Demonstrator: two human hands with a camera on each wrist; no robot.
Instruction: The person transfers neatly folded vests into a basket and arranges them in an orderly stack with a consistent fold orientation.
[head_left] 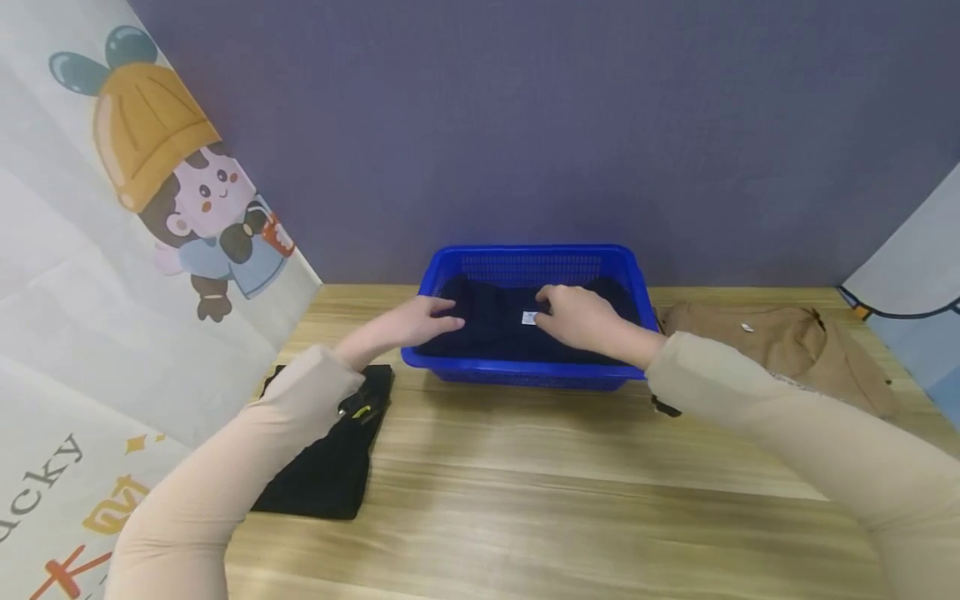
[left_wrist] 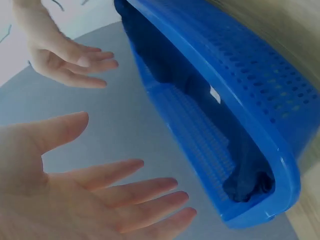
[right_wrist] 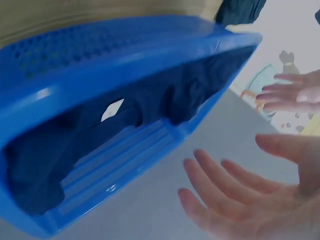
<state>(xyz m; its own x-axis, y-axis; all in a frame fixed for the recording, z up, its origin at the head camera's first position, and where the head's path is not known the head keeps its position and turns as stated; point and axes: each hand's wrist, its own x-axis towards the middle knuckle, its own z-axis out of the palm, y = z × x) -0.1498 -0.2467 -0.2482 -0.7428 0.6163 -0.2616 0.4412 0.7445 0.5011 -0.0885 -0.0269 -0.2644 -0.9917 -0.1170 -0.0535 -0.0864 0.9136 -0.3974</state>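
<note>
A blue plastic basket with perforated walls stands on the table against the back wall. Dark navy cloth lies inside it, with a small white label showing near the middle. Over the basket's left part hovers my left hand, its fingers extended and holding nothing. My right hand is above the right half, close to the label in the head view. In the right wrist view its fingers are spread with nothing between them. Both wrist views show the palms apart from the basket.
A folded black garment with a small yellow mark lies at the table's left, partly behind the left sleeve. A brown garment is spread at the right. A small black item shows beside the right sleeve. A cartoon-printed curtain hangs at left.
</note>
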